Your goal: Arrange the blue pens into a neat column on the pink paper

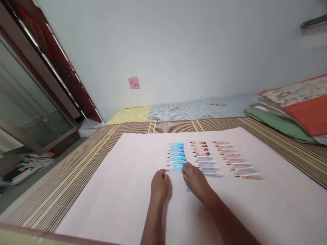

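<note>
Three columns of slim pens lie on a large pale pink sheet (122,204): blue pens (176,158), brown and grey pens (201,149), and pinkish pens (235,155). My right hand (194,177) is closed at the right end of the nearest blue pen (175,170), its fingertips hiding that end. At the pen's dark tip is my left hand (160,185), its fingers curled together; whether it pinches anything is hidden. A small blue piece (188,189) lies partly behind my right wrist.
A striped mat (84,163) lies under the sheet. Folded bedding and cushions (304,109) are stacked at the right. Behind stands a white wall with a pink note (134,83). Books (25,168) lie on the floor at left by a glazed door (33,95).
</note>
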`<state>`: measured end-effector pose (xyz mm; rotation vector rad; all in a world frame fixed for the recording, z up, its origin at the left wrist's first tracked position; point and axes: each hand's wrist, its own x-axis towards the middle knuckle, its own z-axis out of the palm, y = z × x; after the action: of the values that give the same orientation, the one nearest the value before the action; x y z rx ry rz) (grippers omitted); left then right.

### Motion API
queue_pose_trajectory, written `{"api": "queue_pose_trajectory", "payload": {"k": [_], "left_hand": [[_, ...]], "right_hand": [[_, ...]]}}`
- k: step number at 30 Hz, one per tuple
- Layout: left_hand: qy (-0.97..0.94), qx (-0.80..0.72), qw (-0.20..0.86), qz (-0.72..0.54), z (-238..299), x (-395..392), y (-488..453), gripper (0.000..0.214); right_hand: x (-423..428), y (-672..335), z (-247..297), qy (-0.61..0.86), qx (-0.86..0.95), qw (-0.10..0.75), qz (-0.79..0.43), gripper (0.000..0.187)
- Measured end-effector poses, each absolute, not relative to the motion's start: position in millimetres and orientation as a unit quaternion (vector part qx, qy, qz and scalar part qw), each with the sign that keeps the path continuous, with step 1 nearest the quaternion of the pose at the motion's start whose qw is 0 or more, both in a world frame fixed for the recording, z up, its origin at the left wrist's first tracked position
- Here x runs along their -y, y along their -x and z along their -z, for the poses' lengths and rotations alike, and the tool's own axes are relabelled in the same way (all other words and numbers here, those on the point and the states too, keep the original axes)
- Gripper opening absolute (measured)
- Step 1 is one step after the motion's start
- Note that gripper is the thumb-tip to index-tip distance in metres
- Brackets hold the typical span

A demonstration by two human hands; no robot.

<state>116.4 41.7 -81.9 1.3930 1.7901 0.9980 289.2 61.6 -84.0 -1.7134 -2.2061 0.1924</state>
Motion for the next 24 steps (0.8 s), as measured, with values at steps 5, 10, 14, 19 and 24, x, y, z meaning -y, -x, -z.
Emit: {"api": "queue_pose_trajectory", "payload": {"k": [5,10,14,19,24], "left_hand": [[-0.538,-0.683,0.32,-0.378,80,-42,-115,0.03],[-0.529,-0.689,0.339,-0.362,79,-42,-112,0.036],[-0.534,-0.694,0.341,-0.343,79,-44,-111,0.04],[-0.54,-0.703,0.341,-0.314,77,-44,-112,0.043],[-0.549,-0.703,0.336,-0.303,76,-45,-112,0.043]], "right_hand": [[-63,-298,78,0.602,0.761,0.211,-0.114,0.021],[-50,-330,59,0.586,0.737,0.263,-0.212,0.017],[-26,-353,61,0.593,0.736,0.212,-0.248,0.013],[-14,-353,73,0.586,0.757,0.159,-0.239,0.015],[-28,-330,72,0.584,0.76,0.183,-0.22,0.016]]}}
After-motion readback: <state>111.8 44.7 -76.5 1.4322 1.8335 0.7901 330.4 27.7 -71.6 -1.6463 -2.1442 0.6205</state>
